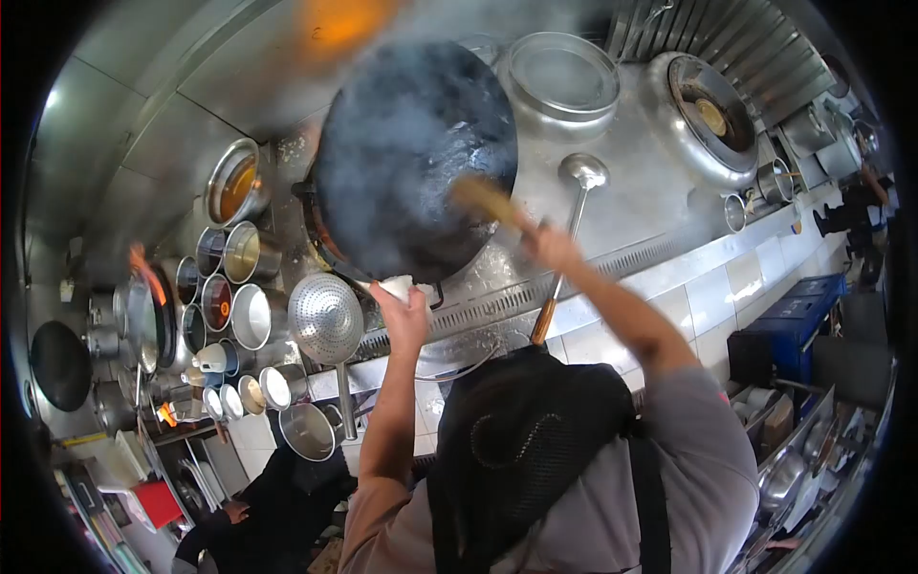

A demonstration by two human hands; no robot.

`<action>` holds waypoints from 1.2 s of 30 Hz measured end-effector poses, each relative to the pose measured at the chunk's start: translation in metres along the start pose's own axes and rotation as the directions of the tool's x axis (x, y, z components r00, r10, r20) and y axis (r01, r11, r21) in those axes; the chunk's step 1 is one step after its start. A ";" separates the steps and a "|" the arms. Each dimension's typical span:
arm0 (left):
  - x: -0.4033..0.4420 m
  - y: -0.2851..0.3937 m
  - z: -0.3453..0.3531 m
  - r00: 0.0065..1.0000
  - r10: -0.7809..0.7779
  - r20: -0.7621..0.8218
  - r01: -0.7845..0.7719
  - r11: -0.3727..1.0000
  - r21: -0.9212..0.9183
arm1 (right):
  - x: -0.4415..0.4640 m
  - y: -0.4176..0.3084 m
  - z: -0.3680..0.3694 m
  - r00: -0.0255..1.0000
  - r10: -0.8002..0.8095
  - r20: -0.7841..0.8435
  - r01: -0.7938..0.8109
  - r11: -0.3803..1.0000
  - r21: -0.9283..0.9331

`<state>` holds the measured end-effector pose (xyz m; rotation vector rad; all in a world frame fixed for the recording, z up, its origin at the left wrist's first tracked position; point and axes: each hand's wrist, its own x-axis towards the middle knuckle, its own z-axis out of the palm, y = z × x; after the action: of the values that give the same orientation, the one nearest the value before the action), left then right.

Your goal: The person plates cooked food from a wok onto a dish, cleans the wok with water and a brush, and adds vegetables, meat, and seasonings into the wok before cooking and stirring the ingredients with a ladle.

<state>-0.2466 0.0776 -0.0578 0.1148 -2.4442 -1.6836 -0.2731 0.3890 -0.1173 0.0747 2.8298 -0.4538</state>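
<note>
A large black wok (392,143) stands tilted over the stove, with smoke or steam rising from it. My left hand (405,318) is closed on a folded white cloth (395,286) at the wok's near rim. In my right hand (553,247) is a light-brown wok brush (490,203), smeared by motion. Its far end reaches into the right side of the wok. A ladle (584,172) with a wooden handle lies on the steel counter right of the wok. Left of my left hand rests a perforated skimmer (326,319).
Several metal pots of sauces and seasonings crowd the left, including a bowl of amber liquid (236,186). A round lidded pot (564,75) and a second burner (710,117) are at the back right. Orange flame (346,21) shows behind the wok. Another person (263,512) in black is lower left.
</note>
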 end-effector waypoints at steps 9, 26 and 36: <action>0.025 -0.069 0.002 0.858 -0.486 0.164 0.475 0.632 -0.612 | -0.061 0.031 -0.224 0.513 -0.022 -0.858 0.169 0.983 0.076; -0.019 -0.049 0.003 0.941 -0.331 0.069 0.328 0.844 -0.424 | -0.230 0.165 0.025 0.836 0.473 -0.280 -0.398 0.872 0.284; -0.090 -0.039 0.008 0.997 0.042 0.068 -0.049 0.994 0.097 | -0.050 -0.013 0.075 0.808 -0.384 -0.447 0.505 0.841 0.191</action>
<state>-0.1609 0.0855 -0.1055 0.0159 -2.5581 -1.5719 -0.2071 0.3528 -0.1682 -0.5246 3.1312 -1.0913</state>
